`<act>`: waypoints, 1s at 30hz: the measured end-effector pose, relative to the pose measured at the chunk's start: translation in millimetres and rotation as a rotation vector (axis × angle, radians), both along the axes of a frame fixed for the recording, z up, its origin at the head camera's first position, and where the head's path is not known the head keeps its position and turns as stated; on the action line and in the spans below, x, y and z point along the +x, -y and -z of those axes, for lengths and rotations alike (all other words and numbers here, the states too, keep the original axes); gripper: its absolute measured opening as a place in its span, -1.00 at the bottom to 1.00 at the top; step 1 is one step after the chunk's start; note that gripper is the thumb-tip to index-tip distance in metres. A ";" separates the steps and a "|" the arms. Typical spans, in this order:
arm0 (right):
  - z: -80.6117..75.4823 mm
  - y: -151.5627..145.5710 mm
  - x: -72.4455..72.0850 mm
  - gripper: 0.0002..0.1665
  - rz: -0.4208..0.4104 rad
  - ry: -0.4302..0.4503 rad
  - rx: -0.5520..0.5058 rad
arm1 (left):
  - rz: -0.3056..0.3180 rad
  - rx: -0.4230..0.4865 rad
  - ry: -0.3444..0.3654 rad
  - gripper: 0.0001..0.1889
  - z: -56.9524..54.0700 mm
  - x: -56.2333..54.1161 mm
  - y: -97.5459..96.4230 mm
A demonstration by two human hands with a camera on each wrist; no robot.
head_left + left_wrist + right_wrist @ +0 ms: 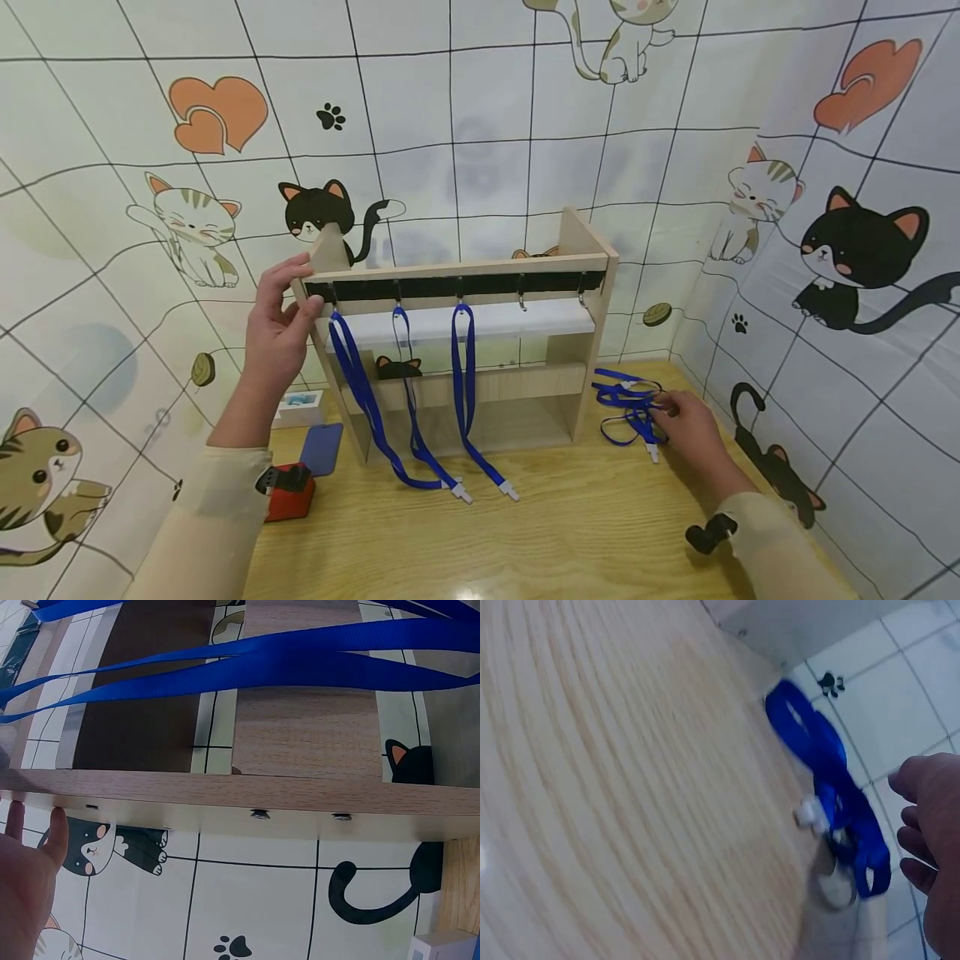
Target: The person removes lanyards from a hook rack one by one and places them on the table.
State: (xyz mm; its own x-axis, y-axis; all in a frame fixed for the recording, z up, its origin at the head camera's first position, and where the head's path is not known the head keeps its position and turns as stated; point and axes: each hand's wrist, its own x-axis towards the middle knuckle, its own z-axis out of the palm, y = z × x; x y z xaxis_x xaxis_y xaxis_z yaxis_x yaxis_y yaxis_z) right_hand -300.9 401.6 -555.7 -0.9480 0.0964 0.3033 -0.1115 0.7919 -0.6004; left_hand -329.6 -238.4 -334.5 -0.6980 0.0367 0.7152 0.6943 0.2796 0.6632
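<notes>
A small wooden shelf (480, 382) stands on the table, with a dark strip of hooks (427, 288) along its upper front. My left hand (281, 321) holds the shelf's upper left corner, thumb at the front and other fingers at the side. Three blue lanyards hang from hooks: a left one (358, 387), a middle one (412, 417) and a right one (461, 375); their white clips reach the tabletop. Two hooks on the right are bare. My right hand (690, 429) is beside a loose pile of blue lanyards (832, 780), fingers loosely bent, apart from it in the right wrist view.
Left of the shelf are a white box (300, 408), a blue flat piece (322, 448) and a red object (291, 502), partly behind the left forearm. The wooden table (480, 550) meets a cat-printed wall covering (487, 183) at the back and right.
</notes>
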 end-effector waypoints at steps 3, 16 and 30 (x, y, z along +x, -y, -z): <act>-8.1 11.5 5.7 -0.72 0.007 -0.082 -0.018 | 0.003 0.002 -0.002 -0.55 0.4 -0.5 0.6; -57.7 93.0 25.5 -0.87 0.033 -0.464 -0.242 | 0.016 0.005 -0.013 -0.56 1.0 -1.7 1.7; -99.8 187.0 36.4 -0.76 -0.243 -0.678 -0.248 | 0.009 0.002 -0.009 -0.56 -0.4 0.4 0.7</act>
State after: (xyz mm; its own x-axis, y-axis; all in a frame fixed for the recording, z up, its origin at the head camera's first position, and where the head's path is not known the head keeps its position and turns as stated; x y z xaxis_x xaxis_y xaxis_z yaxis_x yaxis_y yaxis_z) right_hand -264.5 214.6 -455.9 -0.5650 0.0499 0.8236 -0.6737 0.5483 -0.4954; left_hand -329.2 -239.1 -334.0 -0.6913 0.0415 0.7214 0.7026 0.2719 0.6576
